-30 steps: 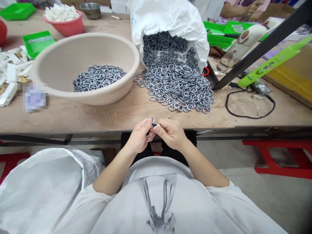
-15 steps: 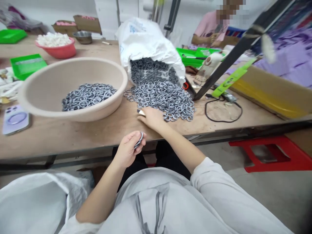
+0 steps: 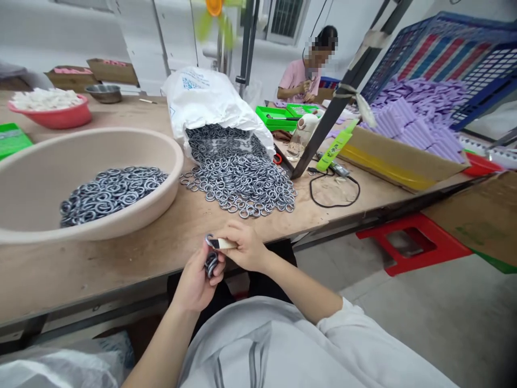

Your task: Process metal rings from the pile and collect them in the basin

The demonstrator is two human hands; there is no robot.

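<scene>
My left hand (image 3: 196,285) is closed around a few dark grey rings (image 3: 211,265), just in front of the table edge. At its thumb and fingertips a single grey ring (image 3: 208,238) stands up. My right hand (image 3: 248,249) grips a small flat tool (image 3: 225,244) with a cream handle and a dark end; its exact kind is unclear. That dark end touches or nearly touches the single ring. Beyond my hands, a heap of grey rings (image 3: 250,186) spills from a white sack (image 3: 214,99) lying on its side. More rings (image 3: 115,194) lie in a beige basin (image 3: 161,207) at left.
A slanted dark metal post (image 3: 323,121) rises right of the heap. Near it are a black cable (image 3: 335,206), a yellow-green tube (image 3: 337,145) and a carton (image 3: 388,170). A red stool (image 3: 404,267) stands below at right. Across the table sits a person in pink (image 3: 293,81).
My right hand has drawn back from the ring heap to my left hand, bringing the tool to a ring there. The view has shifted, showing more of the right side.
</scene>
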